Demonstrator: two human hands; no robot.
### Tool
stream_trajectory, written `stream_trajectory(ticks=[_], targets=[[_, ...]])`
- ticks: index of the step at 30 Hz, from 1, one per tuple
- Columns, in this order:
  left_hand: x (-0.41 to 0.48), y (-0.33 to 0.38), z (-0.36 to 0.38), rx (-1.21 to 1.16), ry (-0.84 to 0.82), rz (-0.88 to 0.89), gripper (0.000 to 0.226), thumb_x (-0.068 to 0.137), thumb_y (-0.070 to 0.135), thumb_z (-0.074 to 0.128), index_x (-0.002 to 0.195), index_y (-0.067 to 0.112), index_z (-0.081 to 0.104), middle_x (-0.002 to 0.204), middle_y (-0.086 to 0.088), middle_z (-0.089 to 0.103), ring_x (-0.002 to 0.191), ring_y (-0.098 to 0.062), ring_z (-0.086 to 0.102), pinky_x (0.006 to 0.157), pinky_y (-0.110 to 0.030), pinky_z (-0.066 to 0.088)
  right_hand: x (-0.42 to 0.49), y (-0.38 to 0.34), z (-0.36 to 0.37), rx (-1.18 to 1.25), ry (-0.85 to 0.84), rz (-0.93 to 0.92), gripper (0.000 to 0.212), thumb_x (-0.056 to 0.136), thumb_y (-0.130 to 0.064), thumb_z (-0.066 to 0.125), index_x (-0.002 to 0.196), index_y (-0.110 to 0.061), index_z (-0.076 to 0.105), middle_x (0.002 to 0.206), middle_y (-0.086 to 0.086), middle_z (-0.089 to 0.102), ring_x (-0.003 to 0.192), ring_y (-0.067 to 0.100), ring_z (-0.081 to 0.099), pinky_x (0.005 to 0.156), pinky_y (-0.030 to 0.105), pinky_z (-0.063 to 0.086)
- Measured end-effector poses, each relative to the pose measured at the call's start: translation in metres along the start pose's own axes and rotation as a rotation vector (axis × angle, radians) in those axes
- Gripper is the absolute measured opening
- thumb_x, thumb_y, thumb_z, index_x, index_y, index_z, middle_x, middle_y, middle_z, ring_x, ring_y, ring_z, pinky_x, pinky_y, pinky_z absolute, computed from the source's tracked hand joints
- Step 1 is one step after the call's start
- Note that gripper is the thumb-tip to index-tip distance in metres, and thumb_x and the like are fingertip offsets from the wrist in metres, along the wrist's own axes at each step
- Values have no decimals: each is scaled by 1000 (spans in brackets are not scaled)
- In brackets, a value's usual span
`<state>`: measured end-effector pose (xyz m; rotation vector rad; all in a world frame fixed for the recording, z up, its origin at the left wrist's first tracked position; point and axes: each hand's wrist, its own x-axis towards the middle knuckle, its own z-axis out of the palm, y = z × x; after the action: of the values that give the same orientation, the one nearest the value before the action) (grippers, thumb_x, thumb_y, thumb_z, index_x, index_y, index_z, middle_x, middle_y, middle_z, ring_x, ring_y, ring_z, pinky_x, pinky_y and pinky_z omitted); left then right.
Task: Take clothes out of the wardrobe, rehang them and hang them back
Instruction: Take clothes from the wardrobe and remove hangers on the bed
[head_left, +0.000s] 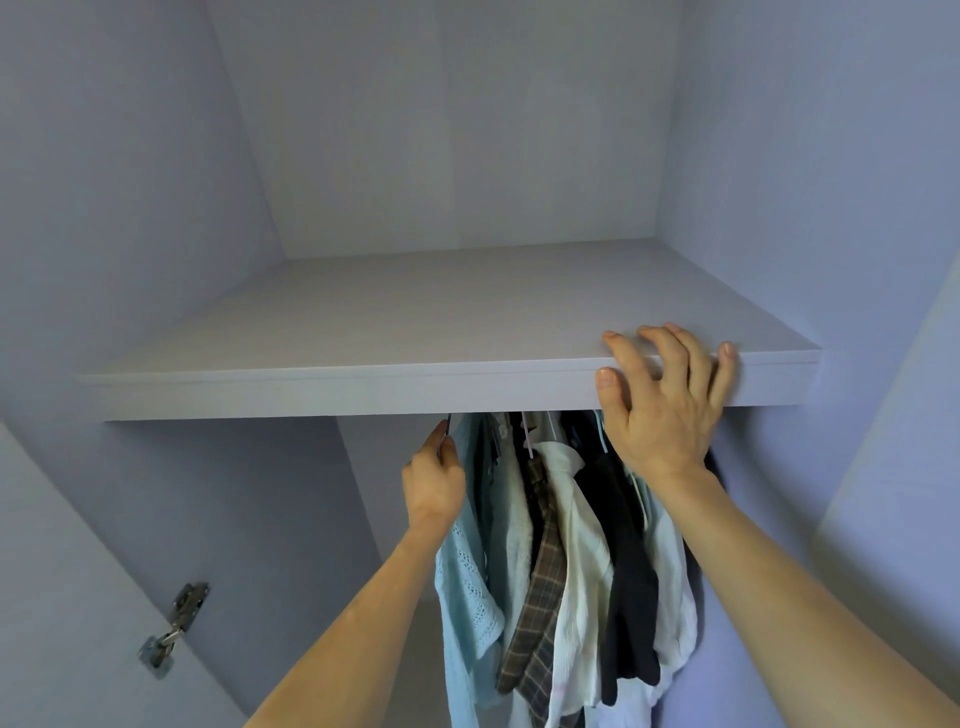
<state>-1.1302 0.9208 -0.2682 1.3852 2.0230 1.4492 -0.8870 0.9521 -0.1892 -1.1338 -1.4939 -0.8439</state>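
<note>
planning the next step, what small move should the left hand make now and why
Probably lift the hanger and draw it out: the left hand pinches its hook at the row's left end, blue top hanging below, and the right hand rests on the shelf edge.

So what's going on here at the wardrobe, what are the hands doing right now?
A person is reaching into an open wardrobe. The right hand rests on the front edge of the shelf, fingers spread on top. The left hand is up under the shelf, pinching what looks like the dark hanger of the light blue knit top, the leftmost of the hanging clothes. Beside it hang a plaid garment, a white shirt and a black garment. The rail is hidden.
</note>
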Motion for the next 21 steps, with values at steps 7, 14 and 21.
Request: stream_trajectory(ticks=[7,14,21], targets=[[7,10,5,-4,50,5,41,105,18,35,142,23,52,59,-6,53,48,-17,43,52,-27,42,5,-1,-5,5,-26,21,34,100,-40,47,124,-27,68,127,9,62,129,27,45,119,53,12],[-54,-23,2,-55,41,-34,44,106,23,35,149,24,44,50,5,42,38,-5,36,40,-16,35,11,0,-13,19,-62,35,36,103,-38,46,131,-25,63,137,11,57,135,29,42,120,57,13],[-116,-80,-69,36,-48,-49,43,106,29,40,148,30,45,46,12,34,42,-9,29,44,-18,31,-72,-64,-38,438,-223,177,53,96,-35,56,141,-8,49,153,16,37,144,31,35,118,49,29]])
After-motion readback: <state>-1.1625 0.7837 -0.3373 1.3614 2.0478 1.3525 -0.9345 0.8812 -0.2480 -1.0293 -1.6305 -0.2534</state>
